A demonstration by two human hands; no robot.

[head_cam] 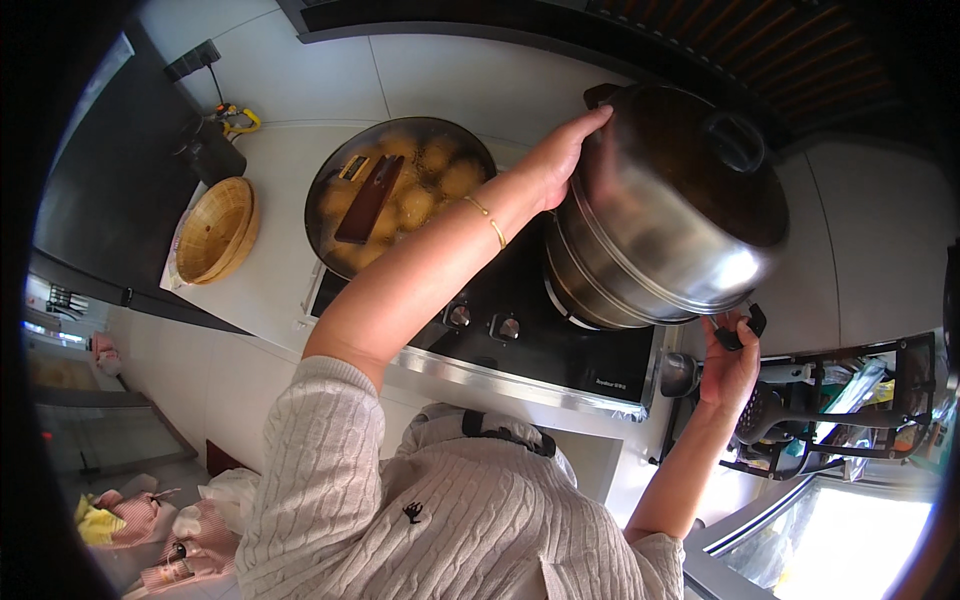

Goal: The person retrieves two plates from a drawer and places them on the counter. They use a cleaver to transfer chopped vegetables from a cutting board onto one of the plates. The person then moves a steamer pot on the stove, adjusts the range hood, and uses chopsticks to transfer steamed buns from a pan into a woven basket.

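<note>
A tall stainless-steel steamer pot (660, 195) with a dark lid (724, 161) stands over the right side of the black gas hob (525, 352). My left hand (566, 154) is at its upper left, by a dark side handle partly hidden behind the fingers. At the lower right, my right hand (729, 360) grips the other black side handle (741, 328). Left of my forearm sits a wide pan (319, 217) with a glass lid and a dark red-brown handle (371, 199); round yellowish pieces show through the glass.
Woven baskets (217, 231) and a dark container (214, 154) stand at the left of the counter. A black rack (847, 442) with a slotted spatula (795, 420) is at the right. Hob knobs (506, 328) lie below my left forearm. A dark range hood (787, 67) hangs above.
</note>
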